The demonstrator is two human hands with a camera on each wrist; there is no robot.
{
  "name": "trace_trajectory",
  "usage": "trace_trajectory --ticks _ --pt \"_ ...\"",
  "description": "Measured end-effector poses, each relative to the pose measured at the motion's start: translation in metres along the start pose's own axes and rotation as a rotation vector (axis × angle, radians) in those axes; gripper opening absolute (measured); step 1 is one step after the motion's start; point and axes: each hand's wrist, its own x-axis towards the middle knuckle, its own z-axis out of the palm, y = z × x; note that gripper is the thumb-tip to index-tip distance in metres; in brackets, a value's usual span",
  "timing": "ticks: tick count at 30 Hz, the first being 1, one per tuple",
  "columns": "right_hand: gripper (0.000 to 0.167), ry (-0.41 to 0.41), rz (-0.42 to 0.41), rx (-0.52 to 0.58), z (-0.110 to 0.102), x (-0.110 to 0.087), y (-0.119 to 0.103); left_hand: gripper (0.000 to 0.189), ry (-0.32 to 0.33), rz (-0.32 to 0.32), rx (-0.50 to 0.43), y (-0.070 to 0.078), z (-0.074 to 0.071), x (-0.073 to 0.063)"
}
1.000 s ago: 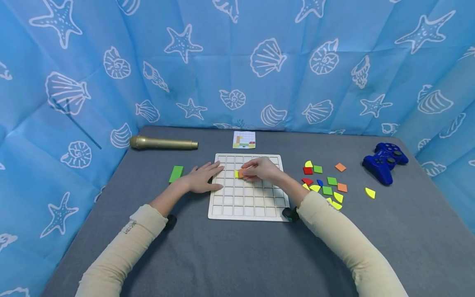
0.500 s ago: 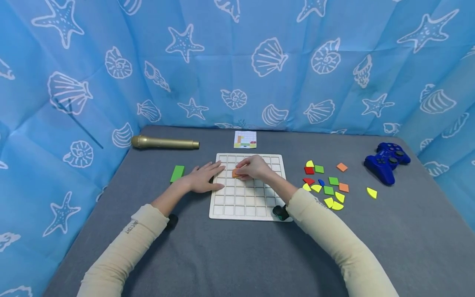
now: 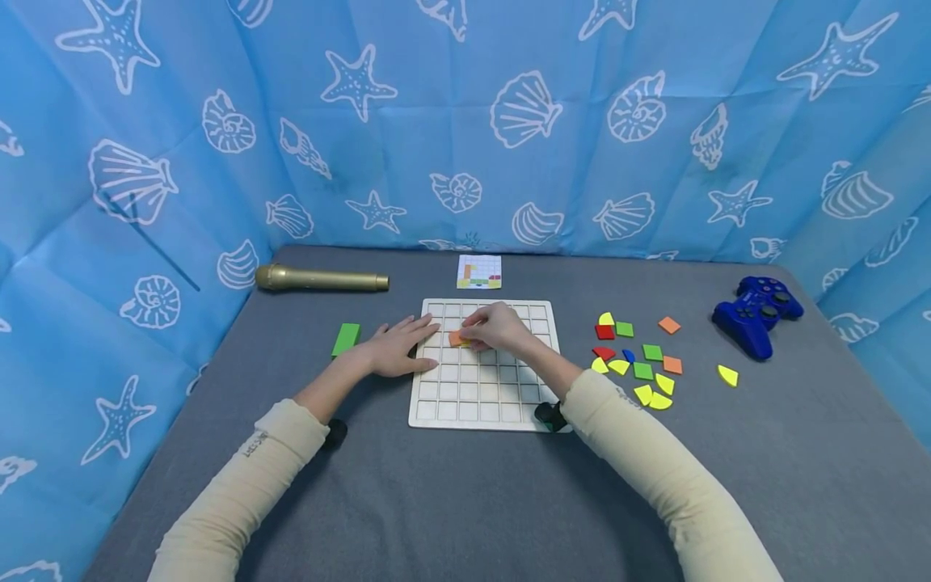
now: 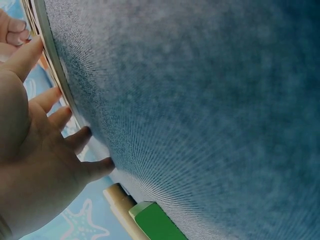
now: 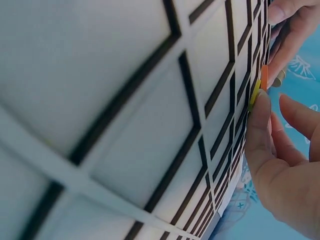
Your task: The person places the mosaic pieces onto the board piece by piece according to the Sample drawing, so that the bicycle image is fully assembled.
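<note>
A white gridded board (image 3: 458, 412) lies flat on the grey cloth. My right hand (image 3: 502, 329) is over its upper part, with thumb and fingertips pinching an orange square tile (image 3: 455, 339). A yellow piece (image 3: 466, 343) shows beside the orange tile under my fingertips; in the right wrist view the yellow piece (image 5: 255, 95) is against the thumb, and the orange tile (image 5: 264, 76) sticks out past it. My left hand (image 3: 396, 352) rests with spread fingers on the board's left edge. In the left wrist view, the left hand (image 4: 37, 130) holds nothing.
Several loose red, green, yellow, orange and blue tiles, among them a green square (image 3: 643, 371), lie right of the board. A blue game controller (image 3: 756, 315) is farther right. A gold microphone (image 3: 320, 279), green block (image 3: 346, 339) and patterned card (image 3: 479, 272) lie behind and left.
The orange tile has moved left in my right hand, from the right side of the yellow piece to its left. My right forearm has shifted left too. The left hand stays put.
</note>
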Motion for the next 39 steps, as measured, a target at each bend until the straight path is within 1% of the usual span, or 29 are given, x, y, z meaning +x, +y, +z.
trace_trajectory --ticks 10,13,18,20,32,39 --pt "0.021 -0.018 0.043 0.072 -0.0004 0.0002 0.0006 0.074 0.005 0.006 0.001 -0.0003 0.0002 -0.0001" --pt "0.021 -0.016 0.051 0.07 0.0005 0.0002 0.0002 0.074 0.007 0.006 0.0 -0.0005 0.0007 0.0005" --pt "0.023 0.026 0.048 0.045 -0.0006 0.0002 -0.0011 0.074 0.004 0.004 0.005 -0.0002 0.0008 0.001" --pt "0.023 0.03 0.043 0.042 -0.0013 0.0004 -0.002 0.074 0.003 0.003 0.008 -0.0004 0.0008 0.0012" --pt "0.026 -0.022 0.035 0.017 0.0026 -0.0012 -0.0058 0.075 0.004 -0.001 0.006 0.0002 -0.0002 0.0011" --pt "0.027 -0.038 0.027 0.033 0.0019 -0.0032 -0.0058 0.074 0.001 0.007 0.002 -0.0001 -0.0001 0.0002"
